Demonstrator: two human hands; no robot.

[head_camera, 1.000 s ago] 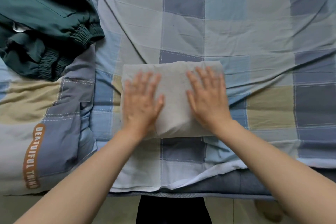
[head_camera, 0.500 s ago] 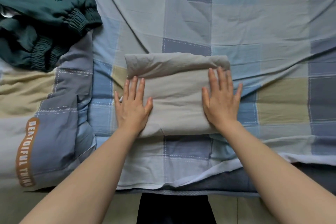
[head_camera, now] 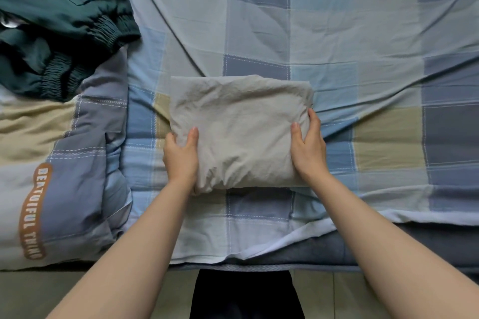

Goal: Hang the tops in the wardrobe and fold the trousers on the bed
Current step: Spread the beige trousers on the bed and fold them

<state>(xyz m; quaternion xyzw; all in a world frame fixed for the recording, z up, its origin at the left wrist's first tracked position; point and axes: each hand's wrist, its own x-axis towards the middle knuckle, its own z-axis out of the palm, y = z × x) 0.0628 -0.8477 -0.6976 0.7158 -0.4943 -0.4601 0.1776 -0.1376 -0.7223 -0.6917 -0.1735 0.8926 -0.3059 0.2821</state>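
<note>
arms: bare to past the elbows, no sleeves showing; legs (head_camera: 246,295): dark garment

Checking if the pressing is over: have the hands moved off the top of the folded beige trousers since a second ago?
Yes. The left hand and right hand slid outward to grip the sides of the folded beige trousers, judged against the checked sheet.

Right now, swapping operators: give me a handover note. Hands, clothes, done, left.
Left hand: grips the left edge of the folded beige trousers, thumb on top.
Right hand: same grip on the right edge.
Trousers: a compact folded bundle on the checked bedsheet, near the bed's front edge.
Dark green garment: unfolded heap on the quilt, far left.
Done: beige pair folded.
Left: set the bundle down, deal with the green garment. Wardrobe not in view.
</note>
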